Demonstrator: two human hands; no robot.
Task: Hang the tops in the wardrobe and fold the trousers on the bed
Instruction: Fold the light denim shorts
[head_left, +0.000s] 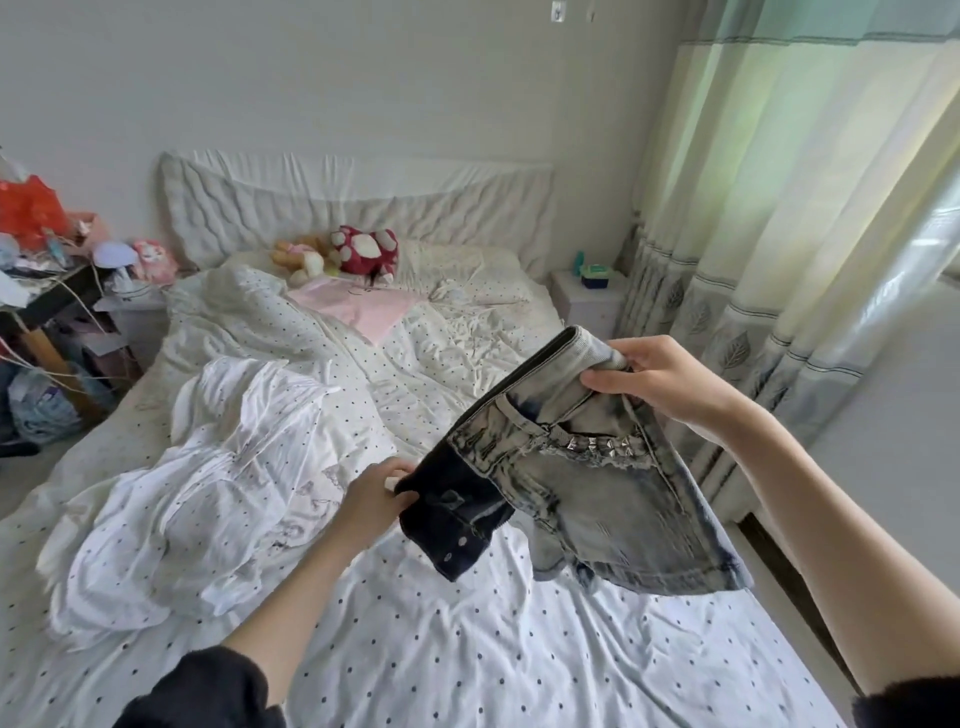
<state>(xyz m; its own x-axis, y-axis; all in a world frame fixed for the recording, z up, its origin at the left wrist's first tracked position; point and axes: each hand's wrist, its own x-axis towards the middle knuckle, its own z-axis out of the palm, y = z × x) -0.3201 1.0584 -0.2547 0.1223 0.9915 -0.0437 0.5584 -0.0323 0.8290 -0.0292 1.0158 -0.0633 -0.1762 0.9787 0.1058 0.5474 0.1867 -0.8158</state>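
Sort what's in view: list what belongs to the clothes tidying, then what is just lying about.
Belongs to the job:
denim shorts, held up by left hand and right hand
bed
white garment

Just lying about:
stuffed toys
pink cloth
nightstand
curtain

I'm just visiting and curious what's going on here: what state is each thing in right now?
Pale acid-washed studded denim shorts: held up above the bed, unfolded.
Left hand: grips the shorts' dark waistband end.
Right hand: grips the other waistband end.
White dotted bed sheet: spread, wrinkled.
White dotted duvet: crumpled in a heap.
Pale green curtain: drawn, hanging.
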